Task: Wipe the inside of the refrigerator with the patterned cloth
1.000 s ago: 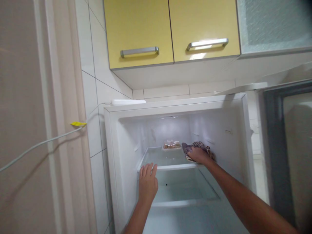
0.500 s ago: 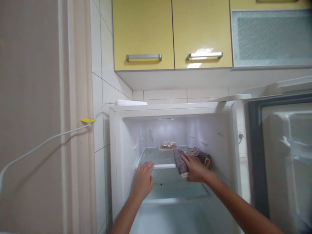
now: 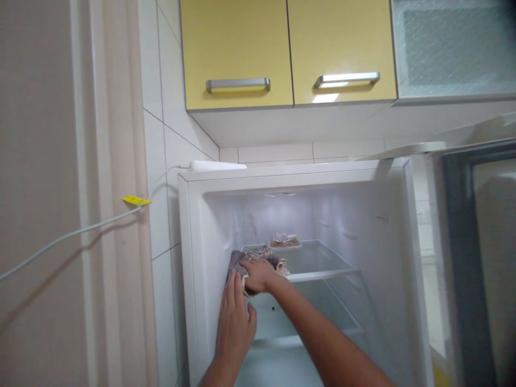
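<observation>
My right hand point(image 3: 261, 274) presses a folded patterned cloth point(image 3: 260, 253), purple-grey with a cream edge, onto the left front part of the upper glass shelf point(image 3: 320, 260) inside the fridge point(image 3: 290, 173). Its fingers lie over the cloth and grip it. Close by at the left wall, my left hand point(image 3: 235, 322) has its fingers stretched out with the thumb apart, fingertips at the cloth's left edge. Whether they touch the cloth I cannot tell. Behind the cloth, a wrapped food tray point(image 3: 285, 241) sits at the back of the shelf.
The fridge door point(image 3: 467, 258) stands open on the right. A lower glass shelf point(image 3: 306, 306) is below, with a small dark spot on it. Yellow cabinets point(image 3: 237, 48) hang above. A white cable point(image 3: 80, 232) with a yellow tag crosses the door frame at left.
My right hand has moved the cloth from the right side of the upper shelf to its left side, next to my left hand. The view has shifted slightly.
</observation>
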Tool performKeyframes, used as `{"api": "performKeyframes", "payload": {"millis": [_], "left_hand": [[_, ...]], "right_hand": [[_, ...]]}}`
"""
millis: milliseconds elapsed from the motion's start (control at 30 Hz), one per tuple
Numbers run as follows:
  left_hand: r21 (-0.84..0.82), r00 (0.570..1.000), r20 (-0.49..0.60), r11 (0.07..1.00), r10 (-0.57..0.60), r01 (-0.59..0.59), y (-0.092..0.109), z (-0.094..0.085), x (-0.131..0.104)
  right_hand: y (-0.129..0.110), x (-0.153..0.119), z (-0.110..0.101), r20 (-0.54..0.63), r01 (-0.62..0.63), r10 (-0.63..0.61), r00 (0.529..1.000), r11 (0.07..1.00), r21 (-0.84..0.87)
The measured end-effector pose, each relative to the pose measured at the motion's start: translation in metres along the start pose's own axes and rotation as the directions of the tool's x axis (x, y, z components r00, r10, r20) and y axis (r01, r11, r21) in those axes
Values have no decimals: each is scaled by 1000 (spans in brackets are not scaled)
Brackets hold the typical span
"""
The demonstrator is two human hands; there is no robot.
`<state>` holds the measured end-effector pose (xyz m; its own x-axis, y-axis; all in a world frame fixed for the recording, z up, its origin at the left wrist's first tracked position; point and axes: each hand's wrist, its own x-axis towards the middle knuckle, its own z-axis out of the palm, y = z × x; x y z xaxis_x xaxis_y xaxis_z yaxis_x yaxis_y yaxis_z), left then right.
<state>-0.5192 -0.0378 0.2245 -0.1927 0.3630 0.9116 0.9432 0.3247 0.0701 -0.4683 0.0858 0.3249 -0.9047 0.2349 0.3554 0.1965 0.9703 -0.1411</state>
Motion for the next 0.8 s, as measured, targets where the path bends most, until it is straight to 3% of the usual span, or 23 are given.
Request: {"api": "performKeyframes", "payload": {"millis": [167, 367, 500, 633, 800], "left_hand": [[-58, 992, -17, 991, -125, 124, 6, 10, -6], [20, 1000, 0, 999, -31, 31, -10, 34, -21], [52, 1000, 12, 999, -17, 16, -14, 38, -26], [91, 1000, 11, 996, -14, 13, -12, 36, -27], [73, 1000, -4, 997, -8, 8, -11, 33, -26]], "right_hand": [[7, 41, 13, 51, -51, 50, 997, 998, 20], [26, 82, 27, 80, -159, 158, 984, 987, -1], [33, 105, 34, 94, -207, 208, 974, 978, -17], [33, 110, 35, 101, -211, 211, 972, 977, -17], [26, 83, 29, 73, -137, 137, 988, 991, -1]]}}
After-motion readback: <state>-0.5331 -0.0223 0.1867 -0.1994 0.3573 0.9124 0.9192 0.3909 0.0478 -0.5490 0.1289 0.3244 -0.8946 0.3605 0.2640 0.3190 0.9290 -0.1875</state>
